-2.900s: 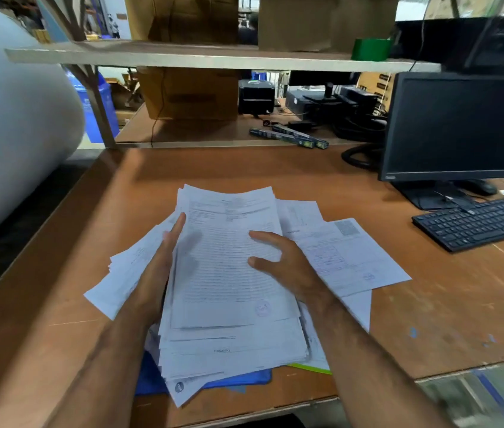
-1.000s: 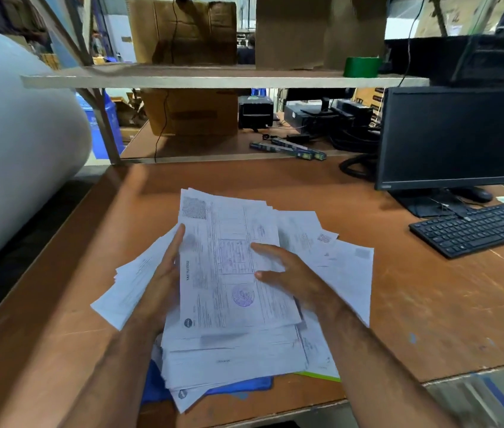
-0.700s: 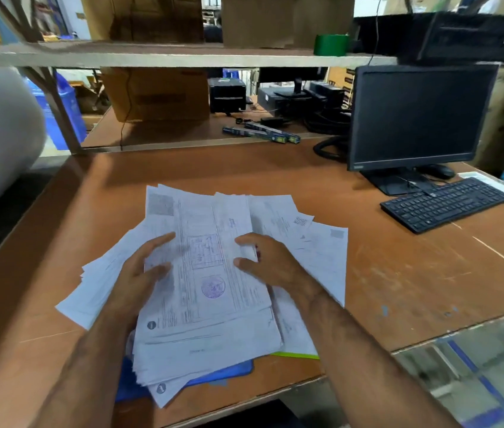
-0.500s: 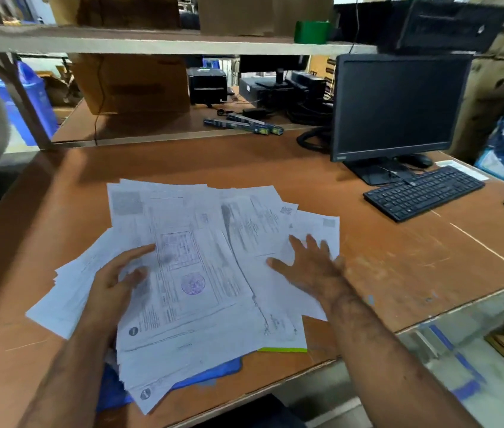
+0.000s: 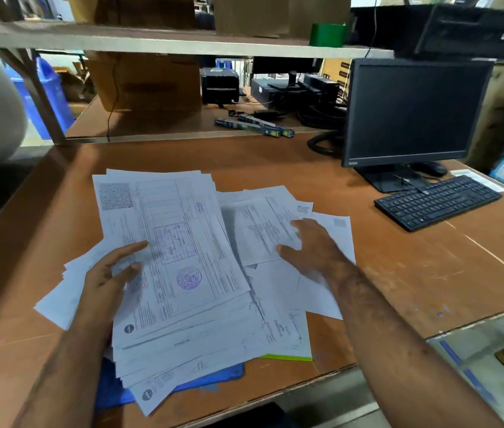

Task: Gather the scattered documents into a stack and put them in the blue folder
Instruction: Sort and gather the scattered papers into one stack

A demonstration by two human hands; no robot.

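With my left hand [image 5: 105,279] flat on the documents [image 5: 182,257] and my right hand [image 5: 312,248] spread, loose sheets risked sliding off the desk [image 5: 398,288].

Two hands are showing, the left hand [image 5: 111,279] and the right hand [image 5: 312,248]. One blue folder [image 5: 207,378] is lying under the papers, and one green-edged sheet or folder [image 5: 287,356] is peeking out beside it. The documents [image 5: 179,261] are overlapping too much for an exact count, perhaps over a dozen sheets. One monitor [image 5: 411,109], one keyboard [image 5: 435,202], one mouse [image 5: 431,168] and one green tape roll [image 5: 327,34] are sitting around the bench [image 5: 429,273].
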